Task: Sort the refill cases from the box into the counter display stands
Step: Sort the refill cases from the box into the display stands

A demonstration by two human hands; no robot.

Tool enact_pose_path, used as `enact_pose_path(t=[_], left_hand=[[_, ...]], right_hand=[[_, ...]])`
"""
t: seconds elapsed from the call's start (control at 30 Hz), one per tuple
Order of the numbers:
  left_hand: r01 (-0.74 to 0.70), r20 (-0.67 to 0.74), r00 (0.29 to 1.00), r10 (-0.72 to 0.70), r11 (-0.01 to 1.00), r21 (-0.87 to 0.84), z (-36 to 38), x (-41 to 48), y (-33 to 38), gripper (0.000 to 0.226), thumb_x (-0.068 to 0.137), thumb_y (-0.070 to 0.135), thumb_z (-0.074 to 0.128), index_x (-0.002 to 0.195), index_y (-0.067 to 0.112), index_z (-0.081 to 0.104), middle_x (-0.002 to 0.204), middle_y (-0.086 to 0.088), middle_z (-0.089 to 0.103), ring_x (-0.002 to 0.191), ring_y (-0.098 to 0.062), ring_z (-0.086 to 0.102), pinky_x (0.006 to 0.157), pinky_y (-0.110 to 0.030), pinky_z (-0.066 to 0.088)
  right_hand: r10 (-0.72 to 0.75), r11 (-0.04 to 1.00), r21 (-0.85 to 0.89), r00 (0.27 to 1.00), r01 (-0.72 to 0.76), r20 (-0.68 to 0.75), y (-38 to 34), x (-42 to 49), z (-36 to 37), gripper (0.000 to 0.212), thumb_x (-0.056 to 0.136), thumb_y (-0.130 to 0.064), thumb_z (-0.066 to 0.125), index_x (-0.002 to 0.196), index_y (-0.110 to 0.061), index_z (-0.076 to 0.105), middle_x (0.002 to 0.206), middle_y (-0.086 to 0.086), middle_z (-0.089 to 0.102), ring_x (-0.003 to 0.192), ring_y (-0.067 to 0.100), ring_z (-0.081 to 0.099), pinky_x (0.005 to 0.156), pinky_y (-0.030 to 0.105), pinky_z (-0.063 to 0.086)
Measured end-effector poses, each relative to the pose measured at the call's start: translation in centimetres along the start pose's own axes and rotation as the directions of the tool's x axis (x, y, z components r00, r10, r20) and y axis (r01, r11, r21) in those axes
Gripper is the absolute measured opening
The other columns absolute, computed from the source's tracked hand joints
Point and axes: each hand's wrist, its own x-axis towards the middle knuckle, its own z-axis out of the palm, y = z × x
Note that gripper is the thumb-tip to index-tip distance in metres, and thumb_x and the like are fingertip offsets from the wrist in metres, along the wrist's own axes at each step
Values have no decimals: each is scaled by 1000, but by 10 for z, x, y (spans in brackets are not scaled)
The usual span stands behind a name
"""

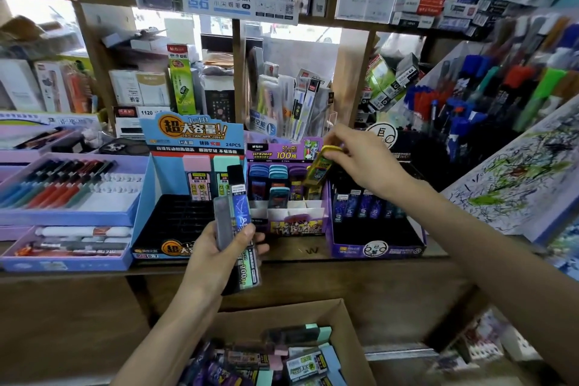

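while the right hand (360, 160) pinches a yellow case (319, 171) by its top end, fingers and thumb curled on it, the case hangs tilted over the back right rows of the purple stand (294, 226), its lower end close to the cases standing there. the step in hand looks like slotting it into that stand. to do it well, i would turn it upright first, line its foot up with a free slot and lower it straight, so it knocks no neighbour over. whether a slot is free right under it i cannot tell. its printed face should likely point front like the rest.

the left hand (216, 257) grips three held cases (233, 213), one grey, one dark blue and one clear with a pale teal end, in front of the purple stand and a little to its left, above the worktop (313, 249). that bundle should stay steady and out of the right arm's path, since a case could slide from it.

left of the purple stand, a blue stand (175, 216) holds a pink and a teal case. right of it, a dark stand (376, 247) holds dark blue ones, so the held cases probably go to those two. the box (347, 323), below and in front of the purple stand, holds many more, so the sorting seems far from done.
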Motion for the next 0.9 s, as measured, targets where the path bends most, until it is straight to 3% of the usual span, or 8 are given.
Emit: enact_pose_path(t=[0.07, 0.13, 0.4, 0.6, 0.9], left_hand=[[-10, -7, 1000, 10, 1000, 17, -1, 0, -1, 29, 83, 17, 62, 111, 10, 56, 85, -11, 74, 77, -23, 72, 57, -24, 56], [-15, -8, 1000, 15, 1000, 27, -2, 0, -2, 28, 83, 17, 62, 110, 11, 56, 85, -11, 73, 77, -23, 72, 58, -24, 56], [-23, -2, 1000, 23, 999, 42, -5, 0, -3, 37, 74, 25, 64, 109, 15, 56, 85, -9, 74, 77, -22, 72, 58, -23, 56], [-20, -4, 1000, 20, 999, 49, -5, 0, -5, 42, 71, 28, 64, 109, 13, 55, 85, -8, 74, 78, -21, 72, 60, -24, 57], [-22, -7, 1000, 22, 998, 51, -5, 0, -9, 43, 71, 28, 65, 110, 13, 56, 85, -9, 73, 79, -22, 72, 60, -23, 57]], right_hand=[[-78, 978, -187, 994, 90, 72, 0, 4, 10, 16, 94, -24, 53, 105, -12, 53, 102, 5, 64, 91, 27, 60, 76, 40, 48], [-106, 954, -266, 986, 137, 127, -1, 4, 21, 18, 96, -25, 49, 107, -11, 50, 107, 5, 61, 93, 29, 59, 75, 41, 48], [-76, 992, -98, 997, 78, 25, 1, 16, 20, 18, 93, -22, 55, 102, -7, 54, 102, 8, 63, 93, 28, 59, 79, 44, 48], [-76, 990, -109, 993, 85, 89, 5, 11, 27, 17, 94, -21, 55, 103, -8, 52, 103, 8, 62, 94, 29, 58, 78, 44, 48], [-112, 989, -87, 993, 116, 46, 13, 7, 21, 13, 93, -18, 56, 102, -9, 55, 100, 6, 63, 90, 27, 59, 76, 41, 48]])
